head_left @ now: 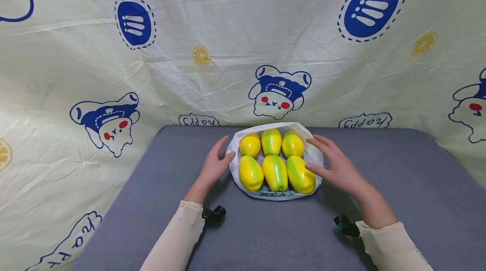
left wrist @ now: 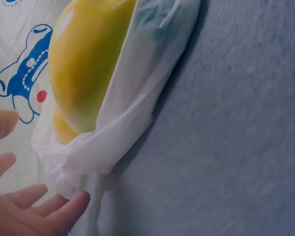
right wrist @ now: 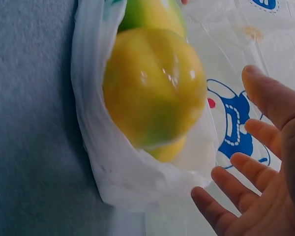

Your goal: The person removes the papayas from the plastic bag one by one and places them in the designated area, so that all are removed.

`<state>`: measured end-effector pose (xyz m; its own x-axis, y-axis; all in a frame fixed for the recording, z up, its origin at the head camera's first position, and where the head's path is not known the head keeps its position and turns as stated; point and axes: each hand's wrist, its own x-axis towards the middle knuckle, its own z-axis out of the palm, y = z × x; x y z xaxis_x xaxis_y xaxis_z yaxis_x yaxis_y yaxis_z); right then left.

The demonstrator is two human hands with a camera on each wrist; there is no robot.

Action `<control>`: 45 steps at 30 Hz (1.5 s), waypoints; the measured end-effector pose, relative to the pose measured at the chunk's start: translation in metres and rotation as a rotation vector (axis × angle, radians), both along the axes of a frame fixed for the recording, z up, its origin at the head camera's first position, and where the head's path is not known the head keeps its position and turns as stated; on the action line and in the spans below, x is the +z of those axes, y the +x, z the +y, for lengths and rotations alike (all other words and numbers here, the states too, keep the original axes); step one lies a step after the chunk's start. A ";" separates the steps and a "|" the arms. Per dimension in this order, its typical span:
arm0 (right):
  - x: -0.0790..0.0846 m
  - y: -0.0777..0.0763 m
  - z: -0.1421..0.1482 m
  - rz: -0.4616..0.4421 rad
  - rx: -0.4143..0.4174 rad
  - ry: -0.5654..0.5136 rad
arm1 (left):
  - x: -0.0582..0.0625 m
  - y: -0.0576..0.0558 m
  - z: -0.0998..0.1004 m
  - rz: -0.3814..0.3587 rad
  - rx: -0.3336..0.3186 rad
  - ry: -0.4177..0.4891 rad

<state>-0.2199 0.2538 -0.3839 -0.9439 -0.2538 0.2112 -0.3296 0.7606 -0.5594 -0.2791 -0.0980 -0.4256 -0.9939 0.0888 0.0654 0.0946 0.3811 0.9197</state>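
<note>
A white plastic bag [head_left: 279, 197] with green print lies folded down on the table, its mouth spread open. Several glossy yellow-green fruits [head_left: 275, 173], shaped like papayas or mangoes, sit in it in two rows. At the bag's left side is my left hand [head_left: 214, 165], fingers spread and fingertips right at the rim. My right hand [head_left: 336, 167] is on the other side, its fingers apart and its thumb overlapping the front right fruit [head_left: 300, 174] in the head view. In the right wrist view, a gap shows between that thumb and the yellow fruit [right wrist: 155, 88].
The grey table [head_left: 250, 237] extends around the bag on all sides. Behind it hangs a pale sheet [head_left: 228, 17] printed with cartoon bears, blue ovals and orange slices. A black wrist device [head_left: 214, 215] sits at the left cuff, and another black device [head_left: 346, 225] at the right.
</note>
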 end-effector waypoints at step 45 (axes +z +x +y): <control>-0.030 -0.003 -0.014 -0.189 0.159 -0.035 | -0.027 -0.005 0.006 -0.045 0.024 0.148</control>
